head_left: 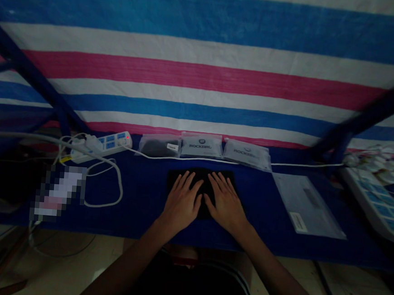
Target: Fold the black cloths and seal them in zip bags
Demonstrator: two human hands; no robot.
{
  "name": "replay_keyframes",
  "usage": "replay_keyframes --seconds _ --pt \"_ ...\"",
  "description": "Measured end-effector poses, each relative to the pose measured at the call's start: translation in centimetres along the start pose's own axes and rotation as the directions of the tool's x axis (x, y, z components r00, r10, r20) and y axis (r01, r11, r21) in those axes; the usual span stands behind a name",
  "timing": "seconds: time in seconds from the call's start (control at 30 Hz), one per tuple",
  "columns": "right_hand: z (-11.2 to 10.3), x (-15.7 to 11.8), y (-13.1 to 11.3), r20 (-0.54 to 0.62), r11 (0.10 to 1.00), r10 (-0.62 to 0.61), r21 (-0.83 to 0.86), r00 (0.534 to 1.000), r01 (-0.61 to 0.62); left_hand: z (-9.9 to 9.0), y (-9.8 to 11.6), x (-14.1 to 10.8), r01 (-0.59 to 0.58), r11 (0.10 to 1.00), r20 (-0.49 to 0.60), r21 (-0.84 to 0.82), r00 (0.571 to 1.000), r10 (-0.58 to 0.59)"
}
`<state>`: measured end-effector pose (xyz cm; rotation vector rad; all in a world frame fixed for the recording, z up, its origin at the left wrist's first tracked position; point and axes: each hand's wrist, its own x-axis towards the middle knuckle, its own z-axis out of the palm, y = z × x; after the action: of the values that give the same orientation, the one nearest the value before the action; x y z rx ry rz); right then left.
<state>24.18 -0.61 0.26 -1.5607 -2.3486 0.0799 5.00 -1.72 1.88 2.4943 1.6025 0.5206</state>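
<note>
My left hand (183, 198) lies palm down with fingers spread on the left part of a flat black item (204, 176). My right hand (225, 202) rests the same way on its right part, the two thumbs a small gap apart. Just beyond stand two printed clear packets, a middle one (201, 146) and a right one (247, 154). Left of them is a clear packet with something dark inside (159, 146). A flat translucent bag with a white label (306, 204) lies to the right of my right hand.
A white power strip (105, 145) with plugs and looped cables sits at the left, near a blurred-out object (60, 191). A white cable (304, 165) crosses the blue surface (136, 220). Another power strip (380, 203) is at the far right. Striped sheeting (202, 75) hangs behind.
</note>
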Motion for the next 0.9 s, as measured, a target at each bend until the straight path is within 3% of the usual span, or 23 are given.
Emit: replay_keyframes --seconds 0.23,0.57,0.9 --pt "1.3 -0.5 0.8 0.028 1.000 -0.028 0.009 0.999 0.027 2.5 0.7 0.0 0.014 0.999 -0.014 0.029 1.000 -0.014" --pt "1.1 -1.0 1.5 0.028 0.999 0.026 -0.019 0.999 -0.025 2.1 0.1 -0.2 0.001 0.999 0.010 0.035 1.000 -0.001" --pt "0.7 -1.7 4.0 -0.003 0.994 0.096 -0.055 0.995 -0.096 2.0 0.1 -0.3 0.002 1.000 0.014 0.026 1.000 -0.002"
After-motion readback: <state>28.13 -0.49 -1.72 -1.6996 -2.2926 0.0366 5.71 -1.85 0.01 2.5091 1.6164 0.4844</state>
